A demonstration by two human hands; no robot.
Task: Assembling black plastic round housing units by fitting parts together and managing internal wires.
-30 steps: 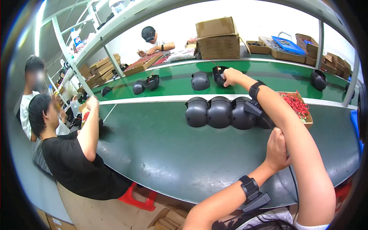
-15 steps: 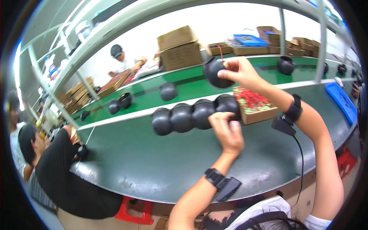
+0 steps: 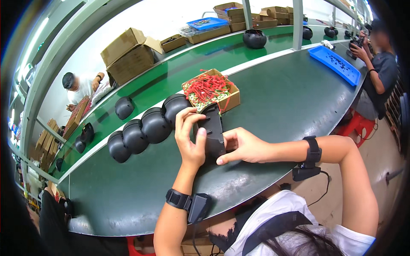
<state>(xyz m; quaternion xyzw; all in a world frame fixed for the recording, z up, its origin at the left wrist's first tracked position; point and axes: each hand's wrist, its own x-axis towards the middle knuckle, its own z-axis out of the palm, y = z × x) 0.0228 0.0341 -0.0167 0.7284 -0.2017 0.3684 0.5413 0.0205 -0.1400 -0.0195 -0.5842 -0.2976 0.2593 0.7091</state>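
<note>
A black rounded plastic housing [image 3: 213,128] is between my two hands above the dark green table, its recessed inner side facing right. On its left, my left hand [image 3: 190,138] curls its fingers and thumb around the shell. My right hand [image 3: 244,147] grips the lower right edge, thumb below and fingers partly hidden behind the rim. A thin red wire shows at the housing's top. Just beyond it stands a cardboard box [image 3: 231,100] heaped with red wires [image 3: 206,88] and small pale round parts. To the left, several similar black housings [image 3: 156,125] sit in a touching row.
A green conveyor belt [image 3: 149,87] runs behind the table, carrying more black housings [image 3: 254,39]. At the right lies a blue tray [image 3: 335,64] of small dark parts, near a seated co-worker [image 3: 378,72]. Another person [image 3: 81,87] works across the belt beside cardboard cartons [image 3: 128,55].
My right hand has brought the black housing from above the belt down towards me. My left hand has left the row and now holds the housing too. The view has swung to the right.
</note>
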